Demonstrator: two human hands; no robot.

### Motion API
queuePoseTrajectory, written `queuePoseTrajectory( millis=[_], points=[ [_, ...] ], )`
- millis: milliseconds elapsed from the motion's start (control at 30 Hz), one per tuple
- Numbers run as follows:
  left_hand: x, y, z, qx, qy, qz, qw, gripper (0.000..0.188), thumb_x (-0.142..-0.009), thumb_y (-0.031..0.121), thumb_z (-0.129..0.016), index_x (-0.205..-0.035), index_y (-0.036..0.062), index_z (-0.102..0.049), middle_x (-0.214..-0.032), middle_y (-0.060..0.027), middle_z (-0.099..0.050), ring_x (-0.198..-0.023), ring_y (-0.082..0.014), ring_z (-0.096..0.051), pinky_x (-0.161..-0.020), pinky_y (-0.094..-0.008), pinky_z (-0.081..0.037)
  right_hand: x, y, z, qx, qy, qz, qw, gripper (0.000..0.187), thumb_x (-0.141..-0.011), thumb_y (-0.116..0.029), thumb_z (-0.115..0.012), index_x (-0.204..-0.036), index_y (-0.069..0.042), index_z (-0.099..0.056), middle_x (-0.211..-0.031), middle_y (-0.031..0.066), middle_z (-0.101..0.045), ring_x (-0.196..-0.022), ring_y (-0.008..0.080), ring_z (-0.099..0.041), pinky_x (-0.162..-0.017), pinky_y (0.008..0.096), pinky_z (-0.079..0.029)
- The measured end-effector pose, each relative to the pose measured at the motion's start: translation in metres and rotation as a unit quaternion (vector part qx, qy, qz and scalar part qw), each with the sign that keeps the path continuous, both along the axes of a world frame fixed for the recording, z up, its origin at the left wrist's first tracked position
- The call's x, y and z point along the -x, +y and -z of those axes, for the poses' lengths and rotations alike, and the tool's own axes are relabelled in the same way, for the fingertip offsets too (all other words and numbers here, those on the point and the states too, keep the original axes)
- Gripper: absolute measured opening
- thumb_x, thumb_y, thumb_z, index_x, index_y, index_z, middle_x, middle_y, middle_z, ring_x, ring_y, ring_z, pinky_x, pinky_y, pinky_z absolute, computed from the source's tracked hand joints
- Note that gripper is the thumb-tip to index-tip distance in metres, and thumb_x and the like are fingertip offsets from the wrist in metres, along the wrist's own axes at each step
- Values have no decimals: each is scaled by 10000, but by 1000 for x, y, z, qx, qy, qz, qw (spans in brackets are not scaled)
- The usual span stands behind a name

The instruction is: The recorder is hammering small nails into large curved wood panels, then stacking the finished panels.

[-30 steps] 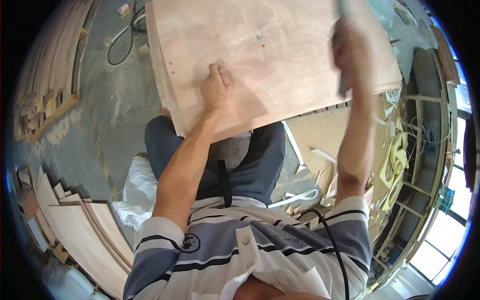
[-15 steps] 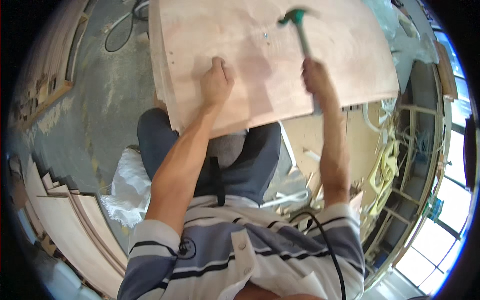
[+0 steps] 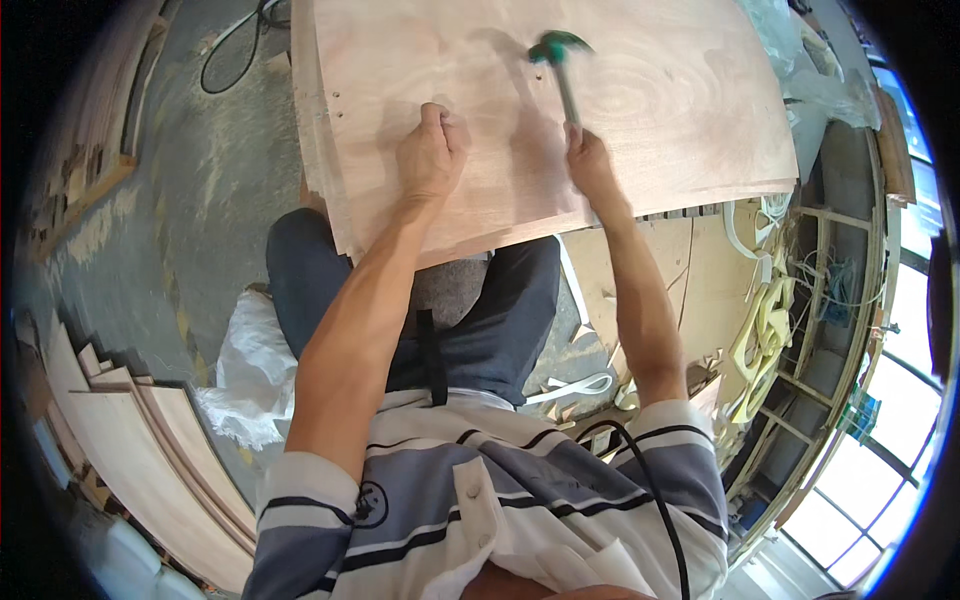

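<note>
My right hand [image 3: 592, 160] is wrapped around the handle of a claw hammer [image 3: 566, 98] with a green head, which is blurred by motion. The hammer's head is over a large, pale plywood sheet [image 3: 680, 130], above a small dark mark in the wood. Whether the head touches the sheet I cannot tell. My left hand [image 3: 432, 155] is closed in a fist on or just above the sheet, left of the hammer. Its fingers hide whatever they may hold. Small dark nail marks show near the sheet's left edge.
Cut wooden boards [image 3: 150, 440] are stacked at the lower left, and a white woven sack [image 3: 250, 370] lies by my left leg. To the right are yellow strips [image 3: 765, 340], wood scraps and a wooden rack [image 3: 825, 290]. Clear plastic [image 3: 825, 95] hangs beside the sheet's right edge.
My right hand has swung the hammer left and slightly down, so its head now covers the spot where a shiny nail head showed. My left hand has hardly moved.
</note>
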State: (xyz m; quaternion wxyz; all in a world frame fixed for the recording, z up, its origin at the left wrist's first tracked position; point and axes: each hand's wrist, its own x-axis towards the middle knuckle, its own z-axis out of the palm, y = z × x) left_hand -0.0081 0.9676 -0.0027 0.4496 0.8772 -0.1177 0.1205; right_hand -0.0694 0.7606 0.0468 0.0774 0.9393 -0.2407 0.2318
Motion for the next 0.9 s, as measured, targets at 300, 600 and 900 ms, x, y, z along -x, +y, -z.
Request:
queuePoseTrajectory(
  millis=[300, 600, 900],
  points=[
    [1, -1, -6, -17, 48, 1, 999, 119, -863, 120, -479, -965, 62, -494, -680, -195, -613, -647, -388, -607, -575, -483, -464, 41, -80, -18, -508, 67, 48, 857, 477, -961, -411, -419, -740, -9, -550, -570, 88, -504, -495, 181, -484, -457, 336, -395],
    [-27, 14, 10, 609, 430, 52, 665, 117, -884, 121, -490, -855, 8, -505, -781, -137, -623, -701, -263, -608, -577, -366, -494, 41, -81, 25, -370, -11, 96, 924, 554, -947, -395, -365, -880, 76, -649, -881, 340, -615, -906, 493, -591, -816, 515, -463],
    [-18, -11, -32, 620, 541, 100, 559, 238, -895, 31, -418, -1065, -120, -489, -1055, -215, -560, -895, -279, -589, -892, -373, -519, 42, -84, 21, -388, -6, 83, 918, 562, -959, -417, -374, -894, 57, -668, -904, 341, -610, -915, 494, -589, -817, 502, -468]
  ],
)
